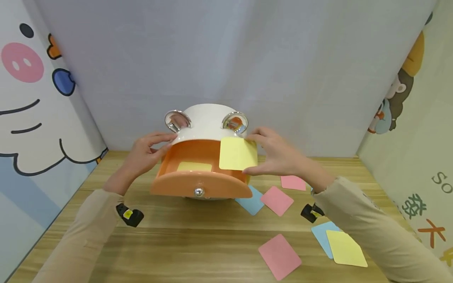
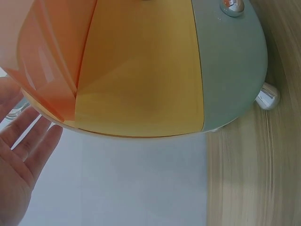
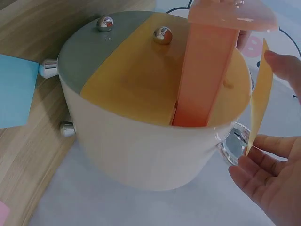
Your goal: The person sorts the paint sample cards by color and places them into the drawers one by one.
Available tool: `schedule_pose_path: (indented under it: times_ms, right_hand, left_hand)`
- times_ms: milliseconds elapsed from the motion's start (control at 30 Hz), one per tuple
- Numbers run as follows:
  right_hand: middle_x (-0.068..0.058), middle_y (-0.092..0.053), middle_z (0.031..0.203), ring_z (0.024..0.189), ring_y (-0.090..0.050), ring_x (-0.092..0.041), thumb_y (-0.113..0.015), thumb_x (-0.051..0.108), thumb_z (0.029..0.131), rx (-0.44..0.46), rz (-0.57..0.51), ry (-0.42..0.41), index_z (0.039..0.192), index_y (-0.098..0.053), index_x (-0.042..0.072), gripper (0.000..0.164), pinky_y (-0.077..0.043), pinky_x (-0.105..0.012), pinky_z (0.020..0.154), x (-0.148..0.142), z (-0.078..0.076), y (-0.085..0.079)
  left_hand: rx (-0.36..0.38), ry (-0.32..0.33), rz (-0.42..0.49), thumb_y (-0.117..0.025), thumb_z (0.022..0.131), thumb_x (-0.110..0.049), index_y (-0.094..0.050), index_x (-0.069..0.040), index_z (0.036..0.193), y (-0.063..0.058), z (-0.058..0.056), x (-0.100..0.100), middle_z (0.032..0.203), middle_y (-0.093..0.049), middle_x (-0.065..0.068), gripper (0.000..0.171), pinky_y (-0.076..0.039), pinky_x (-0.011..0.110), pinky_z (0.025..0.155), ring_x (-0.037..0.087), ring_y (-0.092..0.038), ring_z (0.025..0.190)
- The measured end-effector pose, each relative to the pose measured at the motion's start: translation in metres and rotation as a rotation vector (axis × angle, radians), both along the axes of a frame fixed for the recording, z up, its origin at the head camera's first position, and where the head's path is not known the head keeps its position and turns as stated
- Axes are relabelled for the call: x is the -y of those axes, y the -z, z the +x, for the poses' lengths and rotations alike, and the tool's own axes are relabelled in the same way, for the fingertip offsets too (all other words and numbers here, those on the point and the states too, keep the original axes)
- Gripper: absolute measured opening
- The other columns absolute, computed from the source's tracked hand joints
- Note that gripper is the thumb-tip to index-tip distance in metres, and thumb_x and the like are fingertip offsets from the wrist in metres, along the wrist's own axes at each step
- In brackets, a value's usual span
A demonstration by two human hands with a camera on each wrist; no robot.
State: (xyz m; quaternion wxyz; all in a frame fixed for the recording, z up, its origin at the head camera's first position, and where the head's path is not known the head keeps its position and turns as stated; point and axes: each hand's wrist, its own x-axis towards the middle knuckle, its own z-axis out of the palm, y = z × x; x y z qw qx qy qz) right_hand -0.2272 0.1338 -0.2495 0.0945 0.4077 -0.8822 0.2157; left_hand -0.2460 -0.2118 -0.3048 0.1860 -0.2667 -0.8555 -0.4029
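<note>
A white rounded cabinet (image 1: 207, 120) with chrome ears stands on the table. Its top orange drawer (image 1: 219, 186) is pulled out, and a yellow paper card (image 1: 194, 167) lies inside. My right hand (image 1: 274, 153) pinches another yellow paper card (image 1: 238, 153) by its edges, thumb below and fingers above, over the drawer's right side. Against the cabinet's upper left side, near the ear, my left hand (image 1: 146, 153) rests with fingers extended. Below the orange drawer, the yellow drawer (image 3: 136, 70) and the green drawer (image 3: 101, 49) sit closed, as the right wrist view shows.
Loose paper cards lie right of the cabinet: a pink card (image 1: 279, 257) in front, a pink card (image 1: 277, 201) and blue card (image 1: 253, 200) beside the cabinet, a yellow card (image 1: 347, 248) over a blue card (image 1: 323, 236). A grey backdrop (image 1: 301, 98) stands behind.
</note>
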Motion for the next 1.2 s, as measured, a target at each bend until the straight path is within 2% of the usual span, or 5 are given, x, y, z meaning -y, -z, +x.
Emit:
schedule_pose_path:
  times_ms: [233, 567, 867, 967, 1200]
  right_hand:
    - [-0.009, -0.048, 0.111, 0.1, -0.044, -0.021, -0.081, 0.039, 0.064, -0.012, -0.013, -0.002, 0.118, -0.055, -0.003, 0.073, -0.043, -0.033, 0.085, 0.014, 0.004, 0.002]
    - [-0.007, -0.048, 0.109, 0.095, -0.045, -0.02, -0.08, 0.035, 0.067, 0.03, 0.005, -0.015, 0.12, -0.055, -0.003, 0.069, -0.042, -0.031, 0.079, 0.02, 0.005, 0.006]
    - [-0.009, -0.048, 0.114, 0.098, -0.047, -0.021, -0.079, 0.033, 0.069, 0.053, -0.022, -0.026, 0.125, -0.051, -0.004, 0.073, -0.044, -0.032, 0.082, 0.022, 0.005, 0.011]
    - [-0.009, -0.048, 0.115, 0.099, -0.047, -0.021, -0.079, 0.032, 0.069, 0.044, -0.025, -0.028, 0.125, -0.052, -0.004, 0.073, -0.045, -0.032, 0.081, 0.022, 0.005, 0.012]
    - [-0.009, -0.046, 0.117, 0.101, -0.045, -0.019, -0.077, 0.032, 0.071, 0.048, -0.008, -0.024, 0.128, -0.049, -0.002, 0.072, -0.044, -0.033, 0.083, 0.021, 0.006, 0.013]
  left_hand:
    - [-0.01, 0.005, 0.001, -0.056, 0.09, -0.009, -0.062, -0.002, 0.117, -0.001, 0.001, -0.001, 0.111, -0.06, 0.014, 0.028, -0.05, 0.009, 0.067, 0.027, -0.054, 0.104]
    - [-0.015, 0.009, 0.014, -0.058, 0.088, -0.005, -0.063, -0.002, 0.115, -0.005, 0.004, -0.003, 0.112, -0.06, 0.016, 0.028, -0.049, 0.008, 0.066, 0.029, -0.055, 0.105]
    - [-0.007, 0.006, 0.014, -0.057, 0.089, -0.005, -0.062, -0.001, 0.116, -0.002, 0.003, -0.002, 0.113, -0.059, 0.016, 0.028, -0.056, 0.035, 0.068, 0.029, -0.054, 0.105]
    - [-0.011, 0.004, 0.004, -0.057, 0.089, -0.007, -0.062, -0.001, 0.116, -0.001, 0.002, -0.001, 0.112, -0.059, 0.016, 0.028, -0.055, 0.038, 0.069, 0.029, -0.054, 0.105]
    - [-0.011, -0.002, -0.004, -0.057, 0.09, -0.01, -0.062, -0.001, 0.116, 0.001, 0.001, 0.0, 0.113, -0.059, 0.015, 0.028, -0.055, 0.037, 0.069, 0.028, -0.054, 0.106]
